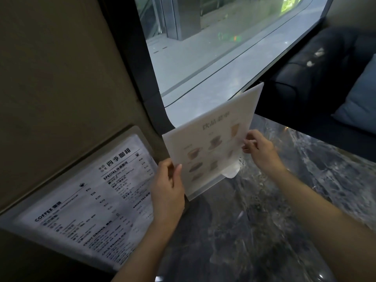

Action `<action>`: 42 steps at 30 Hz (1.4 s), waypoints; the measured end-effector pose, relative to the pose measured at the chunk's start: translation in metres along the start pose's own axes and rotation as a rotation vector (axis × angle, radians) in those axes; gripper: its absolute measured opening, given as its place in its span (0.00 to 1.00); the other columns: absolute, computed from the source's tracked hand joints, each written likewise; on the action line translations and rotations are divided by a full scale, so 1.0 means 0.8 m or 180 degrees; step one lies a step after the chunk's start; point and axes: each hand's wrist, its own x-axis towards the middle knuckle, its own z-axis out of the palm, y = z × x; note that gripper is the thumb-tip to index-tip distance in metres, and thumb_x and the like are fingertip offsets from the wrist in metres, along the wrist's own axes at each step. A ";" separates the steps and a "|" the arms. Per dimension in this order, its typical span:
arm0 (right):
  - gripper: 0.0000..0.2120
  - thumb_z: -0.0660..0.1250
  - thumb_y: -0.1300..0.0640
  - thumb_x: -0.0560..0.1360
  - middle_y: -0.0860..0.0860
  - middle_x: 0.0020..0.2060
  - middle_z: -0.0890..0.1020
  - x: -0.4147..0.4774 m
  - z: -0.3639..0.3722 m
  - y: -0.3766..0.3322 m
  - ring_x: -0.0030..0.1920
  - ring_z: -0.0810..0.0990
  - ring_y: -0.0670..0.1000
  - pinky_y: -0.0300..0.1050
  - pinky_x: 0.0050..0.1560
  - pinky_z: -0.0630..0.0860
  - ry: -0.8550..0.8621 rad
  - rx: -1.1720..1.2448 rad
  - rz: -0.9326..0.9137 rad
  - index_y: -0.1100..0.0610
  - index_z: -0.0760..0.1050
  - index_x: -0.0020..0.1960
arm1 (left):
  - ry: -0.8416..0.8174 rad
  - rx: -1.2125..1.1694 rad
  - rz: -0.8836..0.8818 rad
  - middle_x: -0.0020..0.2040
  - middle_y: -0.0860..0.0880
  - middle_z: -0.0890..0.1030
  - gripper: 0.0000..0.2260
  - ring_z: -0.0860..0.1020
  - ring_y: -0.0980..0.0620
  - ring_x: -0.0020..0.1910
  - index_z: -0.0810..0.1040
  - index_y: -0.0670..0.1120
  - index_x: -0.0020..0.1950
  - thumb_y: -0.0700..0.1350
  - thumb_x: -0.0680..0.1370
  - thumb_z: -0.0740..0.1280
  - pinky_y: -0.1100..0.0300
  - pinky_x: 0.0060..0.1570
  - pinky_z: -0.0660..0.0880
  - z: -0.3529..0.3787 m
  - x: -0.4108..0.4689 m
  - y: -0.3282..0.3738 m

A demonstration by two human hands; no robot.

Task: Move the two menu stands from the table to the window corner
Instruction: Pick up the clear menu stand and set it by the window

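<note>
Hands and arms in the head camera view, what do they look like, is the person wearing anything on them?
Both are bare. The left hand and right hand have no gloves, and no rings, watch or bracelet show. Both forearms are uncovered down to the bottom edge of the picture, with no sleeve in view.

Drinks menu stand (211, 139): print and cup pictures washed out, wording unreadable. Its lower left edge is covered by the left hand (167, 188); its right edge, at 3 o'clock, is partly covered by the right hand (259, 148). The clear base at 5 o'clock is indistinct against the marble table (264, 231). Coffee menu stand (87, 202): headings legible, small lines and prices blurred, right portion behind the left forearm. Both forearms are cut off at the bottom frame edge. Cushion (358, 104) is cut off at the right edge.
</note>
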 end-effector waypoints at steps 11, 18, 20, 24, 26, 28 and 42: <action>0.22 0.57 0.64 0.74 0.41 0.46 0.73 -0.006 0.018 0.010 0.46 0.76 0.44 0.40 0.42 0.75 -0.0540 0.0173 0.0344 0.41 0.58 0.59 | -0.0082 0.0235 0.0336 0.42 0.58 0.76 0.09 0.79 0.53 0.43 0.66 0.57 0.47 0.43 0.77 0.63 0.43 0.41 0.80 -0.027 0.034 0.033; 0.24 0.57 0.67 0.74 0.44 0.50 0.72 0.013 0.036 -0.002 0.49 0.75 0.42 0.28 0.37 0.76 -0.0627 0.0654 0.0424 0.37 0.56 0.52 | -0.0262 0.0337 0.0190 0.39 0.49 0.76 0.11 0.79 0.45 0.42 0.66 0.53 0.40 0.40 0.76 0.64 0.39 0.40 0.80 -0.038 0.046 0.035; 0.23 0.56 0.68 0.74 0.45 0.49 0.72 0.020 0.040 -0.005 0.49 0.75 0.42 0.29 0.37 0.76 -0.0626 0.0725 0.0431 0.41 0.56 0.55 | -0.0228 0.0318 0.0174 0.39 0.52 0.77 0.11 0.80 0.49 0.42 0.67 0.55 0.41 0.40 0.76 0.64 0.44 0.41 0.81 -0.037 0.048 0.037; 0.22 0.55 0.68 0.74 0.44 0.48 0.72 0.031 0.049 -0.007 0.47 0.75 0.44 0.32 0.32 0.75 -0.0633 0.0826 0.0537 0.43 0.56 0.56 | -0.0166 0.0293 0.0196 0.41 0.51 0.78 0.08 0.80 0.50 0.42 0.68 0.52 0.44 0.39 0.77 0.63 0.42 0.40 0.81 -0.033 0.048 0.033; 0.21 0.55 0.68 0.74 0.44 0.48 0.71 0.036 0.053 -0.008 0.47 0.75 0.44 0.32 0.31 0.75 -0.0627 0.0928 0.0544 0.44 0.57 0.56 | -0.0146 0.0287 0.0190 0.41 0.49 0.79 0.08 0.80 0.48 0.43 0.68 0.51 0.44 0.39 0.77 0.63 0.41 0.41 0.81 -0.031 0.047 0.031; 0.21 0.57 0.67 0.74 0.44 0.49 0.71 0.040 0.057 -0.010 0.48 0.75 0.44 0.30 0.32 0.75 -0.0627 0.1034 0.0528 0.44 0.58 0.56 | -0.0114 0.0310 0.0202 0.41 0.46 0.79 0.07 0.79 0.45 0.42 0.68 0.51 0.43 0.40 0.77 0.63 0.38 0.41 0.80 -0.030 0.047 0.031; 0.22 0.59 0.69 0.73 0.46 0.48 0.73 0.051 0.080 -0.009 0.41 0.75 0.45 0.28 0.27 0.71 -0.0811 0.1293 0.0580 0.47 0.59 0.58 | 0.0156 0.0497 0.0270 0.40 0.53 0.78 0.08 0.79 0.45 0.39 0.69 0.54 0.44 0.41 0.76 0.64 0.38 0.39 0.80 -0.032 0.054 0.032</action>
